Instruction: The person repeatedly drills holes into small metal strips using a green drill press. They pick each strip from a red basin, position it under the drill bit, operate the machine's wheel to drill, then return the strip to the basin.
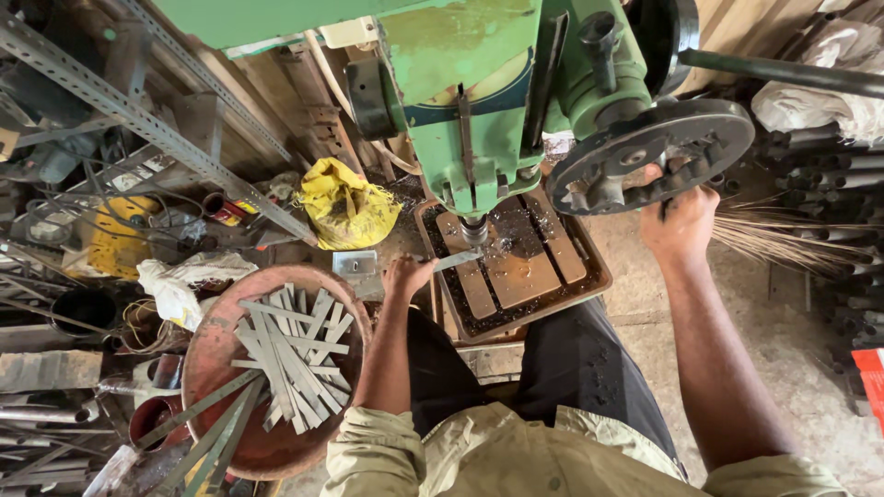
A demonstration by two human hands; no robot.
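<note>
Two hands split the work — left hand pinching a flat metal strip flat on the slotted table under the drill bit, right hand curled around the feed wheel — more strips heaped in a rusty pan beside the left elbow.

A short, flat grey metal strip lies level across the brown slotted metal table at scene centre, its right end beneath the drill bit.
</note>
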